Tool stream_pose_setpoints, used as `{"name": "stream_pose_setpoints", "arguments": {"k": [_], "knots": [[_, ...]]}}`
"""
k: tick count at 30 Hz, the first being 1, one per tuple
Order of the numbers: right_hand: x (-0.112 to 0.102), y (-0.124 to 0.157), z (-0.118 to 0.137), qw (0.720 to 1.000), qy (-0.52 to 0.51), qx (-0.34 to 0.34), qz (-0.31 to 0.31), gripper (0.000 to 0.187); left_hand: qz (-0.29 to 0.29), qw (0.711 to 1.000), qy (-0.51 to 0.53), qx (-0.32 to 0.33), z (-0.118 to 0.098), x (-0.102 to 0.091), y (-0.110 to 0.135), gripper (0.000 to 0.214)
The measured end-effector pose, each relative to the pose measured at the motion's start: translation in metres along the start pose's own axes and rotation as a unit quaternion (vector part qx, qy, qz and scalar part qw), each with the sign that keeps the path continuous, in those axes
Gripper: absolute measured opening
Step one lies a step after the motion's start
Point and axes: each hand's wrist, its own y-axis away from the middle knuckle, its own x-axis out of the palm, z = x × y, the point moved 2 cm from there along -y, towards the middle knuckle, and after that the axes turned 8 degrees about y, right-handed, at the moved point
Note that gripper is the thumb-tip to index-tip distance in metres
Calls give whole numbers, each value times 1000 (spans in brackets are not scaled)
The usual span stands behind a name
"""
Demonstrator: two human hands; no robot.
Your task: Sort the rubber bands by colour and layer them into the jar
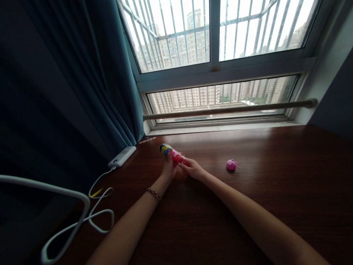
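A small clear bottle-shaped container (pixel 178 157) lies tilted between my hands over the table. Red and pink show along most of it, with yellow and blue bits at its rounded far-left end. My left hand (pixel 168 167) is wrapped round its middle, thumb on top. My right hand (pixel 193 169) pinches the near-right end, and the fingers partly cover that end. To the right, apart from both hands, a small round pink piece with a thin loop (pixel 231 165) rests on the table.
The dark brown wooden table (pixel 264 191) reaches to the window sill. At left lie a white power bank (pixel 122 157) and a looped white cable (pixel 100 211) with a yellow tie. A blue curtain (pixel 110 73) hangs beside the barred window; a rail (pixel 231 109) crosses it.
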Motion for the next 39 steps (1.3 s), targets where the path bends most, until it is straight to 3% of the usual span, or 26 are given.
{"name": "stream_pose_setpoints", "arguments": {"k": [6,12,19,39], "knots": [[-3,1,-5,994,48,-1,-102,30,-32,999,-8,30,7,-8,-4,41],[-4,3,-6,986,2,43,-158,30,-48,994,-51,89,11,-11,-5,39],[-7,7,-4,973,89,53,-205,29,-45,988,-94,118,11,-15,-5,38],[-8,10,-1,969,171,45,-170,24,-133,986,-37,97,13,-18,-6,38]]}}
